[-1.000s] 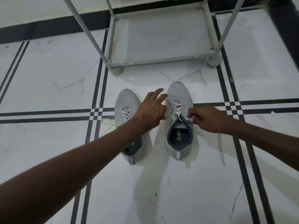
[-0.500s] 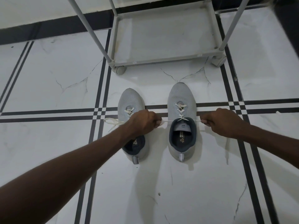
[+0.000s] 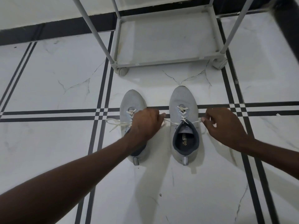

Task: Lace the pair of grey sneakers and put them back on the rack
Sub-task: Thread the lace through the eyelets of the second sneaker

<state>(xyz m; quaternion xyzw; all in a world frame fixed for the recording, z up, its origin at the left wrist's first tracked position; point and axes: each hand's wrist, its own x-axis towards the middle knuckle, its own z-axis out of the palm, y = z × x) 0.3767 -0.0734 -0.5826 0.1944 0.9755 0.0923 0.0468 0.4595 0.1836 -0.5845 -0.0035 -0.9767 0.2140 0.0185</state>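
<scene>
Hands spread apart; rack (image 3: 168,59) beyond sneakers (image 3: 183,101), floor between.

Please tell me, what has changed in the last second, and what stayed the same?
Both hands drew apart: the left hand and right hand now pull the lace ends sideways from the right sneaker. The left sneaker and rack stayed put.

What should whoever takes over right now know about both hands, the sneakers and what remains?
Left hand: grip shut on one end of the right sneaker's lace.
Right hand: grip shut on the other end, pulled outward.
Right sneaker: on the floor, laced, not tied.
Left sneaker: beside it, lace ends loose to its left.
Rack: just beyond the toes, bottom shelf bare.
Left: tie off, shelve both.
</scene>
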